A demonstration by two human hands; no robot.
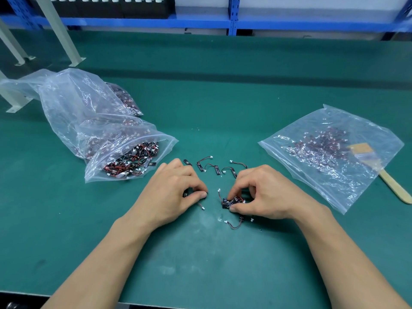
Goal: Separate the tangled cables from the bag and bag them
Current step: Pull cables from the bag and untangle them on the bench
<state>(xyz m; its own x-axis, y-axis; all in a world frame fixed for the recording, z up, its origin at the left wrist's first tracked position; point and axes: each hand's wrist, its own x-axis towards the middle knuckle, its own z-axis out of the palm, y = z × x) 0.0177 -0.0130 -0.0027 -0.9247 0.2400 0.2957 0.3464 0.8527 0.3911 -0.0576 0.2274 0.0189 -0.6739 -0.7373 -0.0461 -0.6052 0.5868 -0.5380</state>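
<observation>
My right hand (pixel 265 192) pinches a small tangled clump of cables (pixel 233 201) with black boards and red wires, low over the green mat. My left hand (pixel 176 188) pinches a single cable whose white plug (pixel 202 207) trails below the fingers. Several separated cables (pixel 217 167) lie in a row just beyond both hands. One loose cable (pixel 234 224) lies under my right wrist. An open clear bag of tangled cables (pixel 131 159) lies at the left. A flatter clear bag with cables inside (pixel 330 152) lies at the right.
A larger clear bag (pixel 78 108) with more cables sits behind the left one. A wooden-handled brush (pixel 383 172) lies partly under the right bag's edge. Metal frame legs (pixel 60 32) stand at the far left; a blue shelf rack (pixel 233 18) runs along the back.
</observation>
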